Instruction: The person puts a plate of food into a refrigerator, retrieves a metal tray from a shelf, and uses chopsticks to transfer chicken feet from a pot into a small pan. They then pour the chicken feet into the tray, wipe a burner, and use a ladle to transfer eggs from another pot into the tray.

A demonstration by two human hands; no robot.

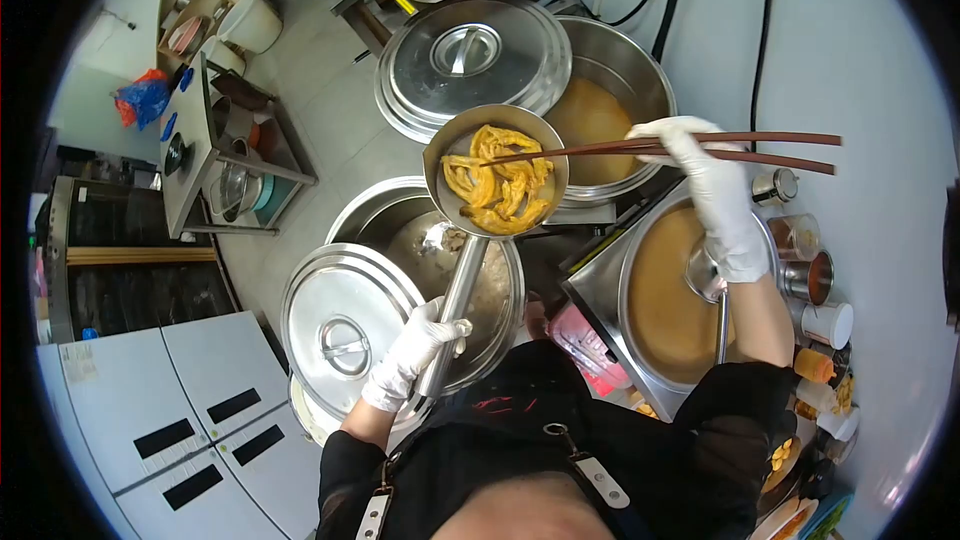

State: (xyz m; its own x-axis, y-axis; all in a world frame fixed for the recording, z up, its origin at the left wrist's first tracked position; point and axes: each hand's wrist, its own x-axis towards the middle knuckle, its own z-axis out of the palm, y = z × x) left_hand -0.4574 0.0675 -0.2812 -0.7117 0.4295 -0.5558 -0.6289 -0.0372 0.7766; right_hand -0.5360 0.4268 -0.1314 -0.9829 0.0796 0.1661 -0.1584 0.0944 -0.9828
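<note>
My left hand (415, 348), in a white glove, is wrapped round the long steel handle of a saucepan (464, 285). In the pan lie several curled, yellow-brown pieces of food (500, 180). The pan is held over the near edge of the middle, between two big pots. My right hand (710, 200), gloved too, grips a pair of long dark-red chopsticks (600, 149). Their tips reach left into the pan, at the food. Below the left hand is a steel lid (345, 315), partly covering a pot of cloudy liquid (375, 215).
Behind the pan stands another pot (655, 80) of brown broth, half under a lid (415, 70). At right a wide pot of broth (650, 310) has a ladle (722, 325) in it. Jars (828, 323) line the wall. A white cabinet (190, 390) stands lower left.
</note>
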